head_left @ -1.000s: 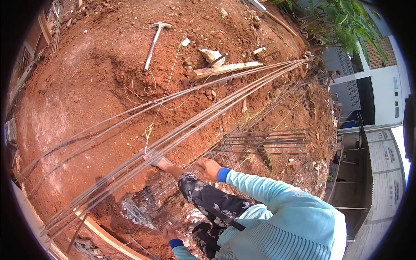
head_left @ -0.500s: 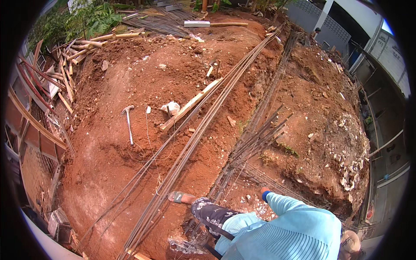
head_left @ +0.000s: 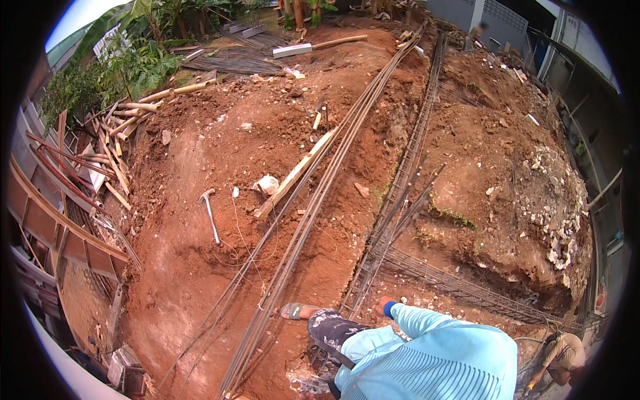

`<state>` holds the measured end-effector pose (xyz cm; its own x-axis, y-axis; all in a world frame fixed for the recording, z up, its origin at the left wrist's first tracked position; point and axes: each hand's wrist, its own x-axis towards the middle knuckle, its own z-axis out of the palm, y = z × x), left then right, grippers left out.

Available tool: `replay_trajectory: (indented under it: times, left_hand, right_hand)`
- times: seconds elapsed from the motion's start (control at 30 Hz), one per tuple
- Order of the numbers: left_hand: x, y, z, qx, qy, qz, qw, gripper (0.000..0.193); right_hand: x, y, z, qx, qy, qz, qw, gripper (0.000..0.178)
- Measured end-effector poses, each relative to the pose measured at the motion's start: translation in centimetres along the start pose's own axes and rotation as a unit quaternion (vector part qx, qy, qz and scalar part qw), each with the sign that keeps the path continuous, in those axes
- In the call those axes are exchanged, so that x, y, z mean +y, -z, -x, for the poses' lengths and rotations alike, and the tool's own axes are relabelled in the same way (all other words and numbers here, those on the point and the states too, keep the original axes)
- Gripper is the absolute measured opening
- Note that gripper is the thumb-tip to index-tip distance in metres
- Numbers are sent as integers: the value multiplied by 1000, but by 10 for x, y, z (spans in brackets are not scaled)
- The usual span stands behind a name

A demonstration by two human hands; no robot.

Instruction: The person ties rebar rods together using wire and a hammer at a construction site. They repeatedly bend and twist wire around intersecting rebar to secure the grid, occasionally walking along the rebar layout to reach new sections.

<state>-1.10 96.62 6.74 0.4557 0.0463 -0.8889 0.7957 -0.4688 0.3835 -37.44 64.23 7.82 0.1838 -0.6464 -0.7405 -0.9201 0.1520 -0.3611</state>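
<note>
The steel cage [head_left: 408, 163] lies right of the rod bundle [head_left: 288, 257]. Your right hand [head_left: 385, 307] is near that cage; I cannot tell its grip. Your left hand is out of view. Plant your 1 visible sandal [head_left: 291, 311], just right of the bundle, firmly.

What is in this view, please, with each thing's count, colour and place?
Soil: one expanse, reddish brown, across the middle
Hammer: one, grey, left of centre
Long rods: several, brownish grey, diagonally through the centre
Wooden beam: one, pale, left of the rods
Rock: one, whitish, left of the beam
Rebar cages: at least two, dark, centre to lower right
Poles: several, tan, upper left
Block: one, white, top centre
Plants: several, green, upper left
Co-workers: two, one in tan, lower right; another upper right
Sandal: one, grey, lower centre
Right hand: one, blue cuff, lower centre
Left hand: out of view
</note>
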Motion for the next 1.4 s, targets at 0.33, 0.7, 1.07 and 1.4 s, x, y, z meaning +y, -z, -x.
replay_trajectory:
  times: [0.33, 0.7, 1.07, 1.4]
  left_hand:
    - [4, -3, 15, 3, 11, 17, 1000, 27]
    - [-28, 45, 9, 49, 58, 127, 989, 26]
    - [-94, 46, 136, 255, -59, 350, 900, 25]
    - [-386, -135, 207, 389, 152, 754, 506, 26]
  right_hand:
    - [36, -13, -26, -27, -77, 112, 990, 33]
    - [-38, 7, -64, 23, -17, 90, 996, 42]
    - [-200, 21, -128, -262, 404, 691, 540, 29]
    - [-406, -33, -55, -280, 265, 180, 905, 20]
